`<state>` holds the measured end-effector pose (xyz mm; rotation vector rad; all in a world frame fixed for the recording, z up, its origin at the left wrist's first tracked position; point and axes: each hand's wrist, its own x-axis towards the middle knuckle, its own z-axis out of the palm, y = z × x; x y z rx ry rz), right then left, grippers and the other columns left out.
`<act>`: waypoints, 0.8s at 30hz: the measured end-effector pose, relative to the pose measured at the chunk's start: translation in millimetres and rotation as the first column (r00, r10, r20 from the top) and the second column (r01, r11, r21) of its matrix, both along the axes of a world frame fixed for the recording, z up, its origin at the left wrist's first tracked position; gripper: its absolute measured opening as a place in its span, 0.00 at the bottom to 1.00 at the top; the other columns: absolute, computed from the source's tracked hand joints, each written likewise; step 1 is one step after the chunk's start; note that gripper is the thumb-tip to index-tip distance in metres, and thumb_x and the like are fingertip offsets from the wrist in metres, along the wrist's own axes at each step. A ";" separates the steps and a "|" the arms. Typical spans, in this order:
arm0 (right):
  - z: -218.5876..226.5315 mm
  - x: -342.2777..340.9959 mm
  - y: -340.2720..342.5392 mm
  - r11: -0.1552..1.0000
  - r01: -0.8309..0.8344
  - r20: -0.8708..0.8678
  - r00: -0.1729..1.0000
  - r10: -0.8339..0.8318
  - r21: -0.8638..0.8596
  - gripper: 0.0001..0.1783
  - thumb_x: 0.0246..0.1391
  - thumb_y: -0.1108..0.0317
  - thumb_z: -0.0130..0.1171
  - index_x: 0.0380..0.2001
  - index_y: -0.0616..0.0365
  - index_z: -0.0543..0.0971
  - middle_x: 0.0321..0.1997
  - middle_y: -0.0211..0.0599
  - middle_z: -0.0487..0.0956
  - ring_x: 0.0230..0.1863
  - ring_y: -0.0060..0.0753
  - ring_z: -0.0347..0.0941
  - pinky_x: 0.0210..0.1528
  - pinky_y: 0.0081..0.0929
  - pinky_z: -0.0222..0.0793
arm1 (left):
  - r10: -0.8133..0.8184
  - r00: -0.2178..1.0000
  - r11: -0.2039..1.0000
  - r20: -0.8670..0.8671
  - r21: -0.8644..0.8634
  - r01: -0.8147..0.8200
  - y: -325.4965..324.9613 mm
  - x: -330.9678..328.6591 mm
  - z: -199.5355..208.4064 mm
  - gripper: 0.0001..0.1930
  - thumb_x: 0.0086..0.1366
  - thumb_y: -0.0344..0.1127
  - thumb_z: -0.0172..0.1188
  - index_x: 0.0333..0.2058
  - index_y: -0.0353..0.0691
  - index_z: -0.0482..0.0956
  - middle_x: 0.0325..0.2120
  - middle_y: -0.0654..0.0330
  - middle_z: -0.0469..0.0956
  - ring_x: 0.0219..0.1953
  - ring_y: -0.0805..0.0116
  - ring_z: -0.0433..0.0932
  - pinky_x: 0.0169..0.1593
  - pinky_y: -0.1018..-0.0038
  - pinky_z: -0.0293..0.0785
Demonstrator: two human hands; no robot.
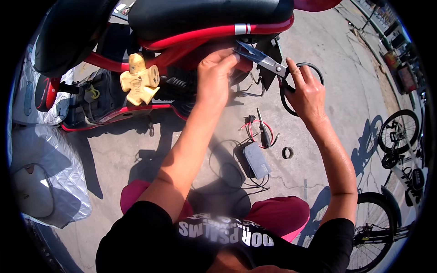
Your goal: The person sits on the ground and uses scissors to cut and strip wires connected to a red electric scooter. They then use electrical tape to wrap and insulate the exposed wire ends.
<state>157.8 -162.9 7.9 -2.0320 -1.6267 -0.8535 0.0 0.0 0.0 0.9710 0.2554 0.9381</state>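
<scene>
My right hand [306, 91] has its fingers through the black handles of a large pair of scissors [273, 65]. The blades are parted and point left, under the seat of a red scooter [214, 32]. At the blade tips my left hand [215, 73] is closed in a pinch; what lies between its fingertips is too small to make out. A yellow star-shaped plastic piece with holes [139, 82] is at the scooter's side, left of my left hand.
On the concrete below lie a screwdriver [265, 138], a red cable loop [272, 128], a grey box with black leads [256, 160] and a black tape roll [287, 153]. A silver quilted cover [68, 164] hangs at left; a bicycle [398, 135] stands at right.
</scene>
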 end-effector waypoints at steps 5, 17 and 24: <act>1.0 1.3 6.6 0.999 -0.037 -0.018 0.999 0.038 0.008 0.34 0.41 0.65 0.69 0.55 0.50 0.73 0.31 0.35 0.72 0.28 0.36 0.73 0.27 0.32 0.70 | 0.002 0.996 0.999 0.084 -0.051 0.003 -3.4 2.3 16.2 0.10 0.59 0.21 0.53 0.38 0.29 0.81 0.28 0.59 0.81 0.23 0.81 0.70 0.30 0.84 0.63; 1.7 -5.3 -5.1 0.992 0.001 -0.093 0.996 -0.013 -0.130 0.34 0.43 0.66 0.65 0.58 0.52 0.70 0.35 0.37 0.72 0.32 0.38 0.74 0.31 0.34 0.73 | -0.081 0.983 0.996 0.167 -0.009 0.083 -3.0 2.9 1.1 0.10 0.60 0.21 0.53 0.39 0.30 0.80 0.33 0.56 0.82 0.35 0.71 0.79 0.41 0.77 0.75; -6.0 4.9 1.9 0.996 -0.035 -0.019 0.999 0.033 -0.081 0.30 0.47 0.66 0.62 0.56 0.57 0.70 0.32 0.37 0.72 0.30 0.37 0.74 0.28 0.33 0.74 | -0.105 0.979 0.993 0.175 -0.025 0.111 1.9 4.9 -0.8 0.09 0.59 0.20 0.54 0.37 0.32 0.81 0.33 0.58 0.82 0.33 0.74 0.77 0.42 0.79 0.73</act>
